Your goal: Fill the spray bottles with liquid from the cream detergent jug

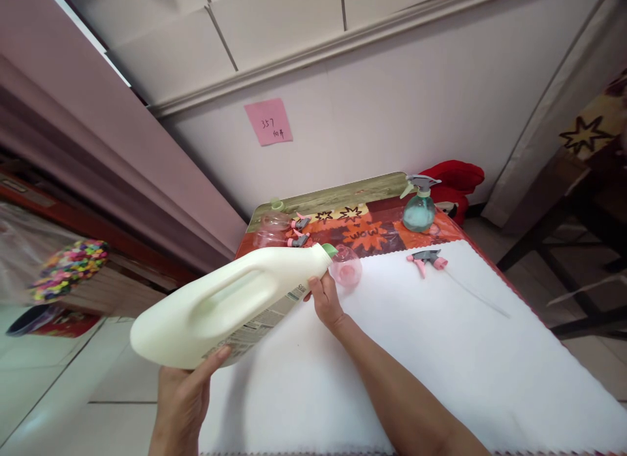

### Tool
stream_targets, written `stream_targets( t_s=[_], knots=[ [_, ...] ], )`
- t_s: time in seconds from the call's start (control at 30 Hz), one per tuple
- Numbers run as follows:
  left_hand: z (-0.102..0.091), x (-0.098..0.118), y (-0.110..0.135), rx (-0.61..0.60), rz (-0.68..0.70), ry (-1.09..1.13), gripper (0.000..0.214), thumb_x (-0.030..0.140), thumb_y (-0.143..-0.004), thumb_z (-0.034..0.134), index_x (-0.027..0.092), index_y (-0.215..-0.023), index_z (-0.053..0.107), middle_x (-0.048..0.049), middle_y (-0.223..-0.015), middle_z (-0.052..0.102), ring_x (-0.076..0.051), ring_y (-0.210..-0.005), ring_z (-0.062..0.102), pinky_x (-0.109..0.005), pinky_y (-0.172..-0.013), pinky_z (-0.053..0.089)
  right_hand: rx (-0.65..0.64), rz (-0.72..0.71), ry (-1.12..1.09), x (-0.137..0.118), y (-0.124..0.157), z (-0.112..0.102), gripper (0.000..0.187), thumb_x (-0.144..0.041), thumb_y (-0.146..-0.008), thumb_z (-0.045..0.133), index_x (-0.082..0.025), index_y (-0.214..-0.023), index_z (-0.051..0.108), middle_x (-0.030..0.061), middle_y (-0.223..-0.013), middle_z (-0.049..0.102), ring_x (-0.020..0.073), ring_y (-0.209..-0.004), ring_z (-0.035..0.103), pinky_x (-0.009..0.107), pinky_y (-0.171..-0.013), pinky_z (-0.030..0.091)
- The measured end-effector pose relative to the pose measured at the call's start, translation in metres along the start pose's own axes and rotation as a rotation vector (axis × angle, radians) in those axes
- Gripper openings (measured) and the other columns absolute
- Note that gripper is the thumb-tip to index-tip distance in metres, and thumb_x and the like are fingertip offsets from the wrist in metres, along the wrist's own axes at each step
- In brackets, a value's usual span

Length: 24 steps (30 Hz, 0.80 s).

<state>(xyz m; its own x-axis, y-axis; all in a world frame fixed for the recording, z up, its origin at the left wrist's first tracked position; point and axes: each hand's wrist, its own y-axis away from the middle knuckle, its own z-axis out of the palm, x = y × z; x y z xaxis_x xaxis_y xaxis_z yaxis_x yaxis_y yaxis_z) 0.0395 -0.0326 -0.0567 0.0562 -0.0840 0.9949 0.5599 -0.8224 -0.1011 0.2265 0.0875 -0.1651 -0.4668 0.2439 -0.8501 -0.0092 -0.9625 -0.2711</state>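
A large cream-coloured detergent jug (235, 296) is tilted nearly on its side above the table, its green spout pointing right. My left hand (189, 384) supports its base end from below, thumb on the label. Near the neck, my right hand (324, 298) grips the jug from underneath. Just beyond the spout stands a pink clear bottle (347, 268) without a sprayer head; whether the spout touches it I cannot tell. A grey and pink sprayer head (428, 260) with a long clear tube lies on the white cloth (392, 351) to the right.
A teal spray bottle (418, 211) with its sprayer on stands at the back right. Clear pink bottles (271, 237) and sprayer heads (300, 239) are at the back left, near a green cap (277, 205). A red plush item (453, 188) sits behind the table.
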Motion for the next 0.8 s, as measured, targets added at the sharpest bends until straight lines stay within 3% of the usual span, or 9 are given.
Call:
stream_targets(
  t_s=[0.8],
  knots=[
    [-0.0042,0.0013,-0.0067,-0.052,0.018,-0.036,0.070,0.019,-0.056,0.091,0.023,-0.122,0.070,-0.0048,-0.124,0.073,-0.027,-0.114,0.067,-0.029,-0.090,0.060,0.024,0.021,-0.027,0.0004,-0.0017,0.0012,0.044,-0.059,-0.090,0.054,-0.018,-0.104,0.055,0.0017,-0.079,0.060,0.0119,-0.053,0.057,0.024,-0.045,0.051]
  ],
)
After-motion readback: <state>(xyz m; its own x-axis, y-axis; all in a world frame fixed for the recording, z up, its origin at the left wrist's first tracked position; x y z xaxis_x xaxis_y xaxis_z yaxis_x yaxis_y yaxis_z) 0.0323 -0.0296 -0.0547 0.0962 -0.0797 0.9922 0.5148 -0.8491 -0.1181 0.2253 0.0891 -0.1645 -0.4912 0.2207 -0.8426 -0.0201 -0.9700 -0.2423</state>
